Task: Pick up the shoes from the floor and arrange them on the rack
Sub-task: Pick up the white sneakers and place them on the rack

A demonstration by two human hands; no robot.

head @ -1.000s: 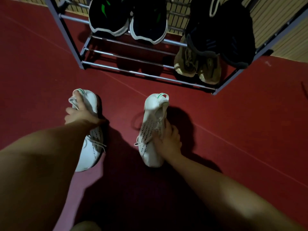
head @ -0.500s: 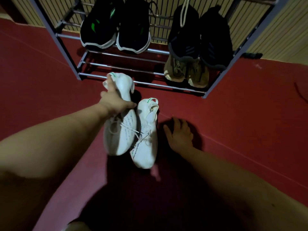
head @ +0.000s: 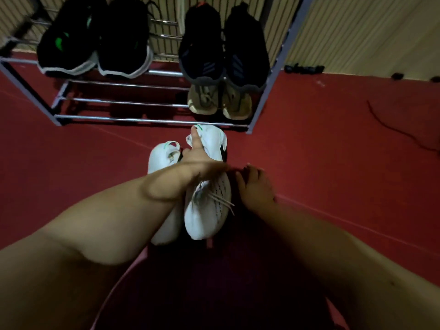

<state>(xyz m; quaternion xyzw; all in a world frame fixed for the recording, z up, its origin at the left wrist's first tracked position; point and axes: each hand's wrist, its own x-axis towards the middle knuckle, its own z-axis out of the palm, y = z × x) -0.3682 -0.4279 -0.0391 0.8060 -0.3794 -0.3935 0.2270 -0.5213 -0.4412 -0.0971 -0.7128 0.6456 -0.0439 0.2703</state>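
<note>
A rack point(head: 123, 119) stands on the red floor point(head: 333, 163) against a ribbed wall point(head: 357, 32). At the left end of its upper tier sits a black pair point(head: 71, 44) with green marks and pale sole edges. Below and in front of the rack's front bar, two white shoes lie side by side, heels with green tabs toward the rack, toes toward the person. The left shoe point(head: 160, 160) rests on the floor; the left forearm crosses over its middle and hides it. The left hand point(head: 197, 160) is clamped on the right shoe point(head: 209, 210) at its collar, thumb pointing up along the heel tab, the other fingers blurred over the shoe's far side. Its laces trail loose off the right edge. Whether this shoe is lifted off the floor or rests on it cannot be told, and it lies touching or nearly touching the left shoe.

At the right end of the upper tier sits a navy pair point(head: 202, 51), and right under it, on the lower tier, a tan pair point(head: 204, 101). The right hand point(head: 256, 186) holds nothing, fingers spread and relaxed, just beside the right shoe's outer side; whether the fingertips touch it is unclear. Far right, a dark cable point(head: 392, 129) runs across the floor toward the frame's edge
</note>
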